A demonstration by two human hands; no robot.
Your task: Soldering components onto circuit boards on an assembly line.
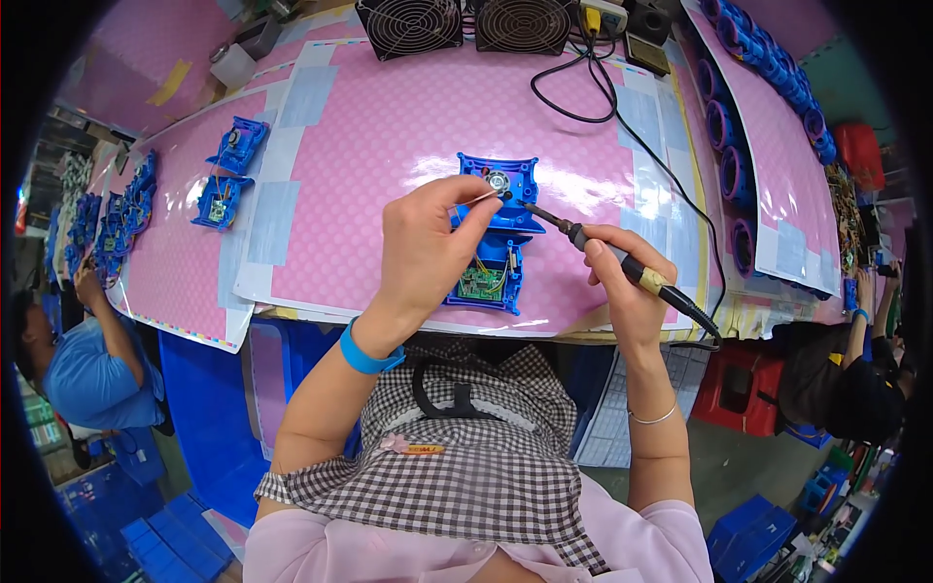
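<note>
My right hand point(634, 287) grips a soldering iron point(571, 231) like a pen, its tip pointing left at a blue plastic housing half point(526, 169). Between thumb and forefinger of my left hand point(423, 248) is a thin, light-coloured wire point(474, 200). A round metal part point(498, 182), like a small speaker, sits in that housing half just past my fingertips. Whether the iron's tip touches anything is too small to tell. Nearer to me lies a second blue housing half point(513, 303), holding a green circuit board point(478, 283) with several thin wires; my left hand partly covers both halves.
Two black fans point(410, 27) stand at the back edge. From the iron, a black cable point(712, 243) runs up the right side. Another blue housing pair point(225, 199) lies to the left. Blue rings point(720, 124) line a rack at right. People work on both sides.
</note>
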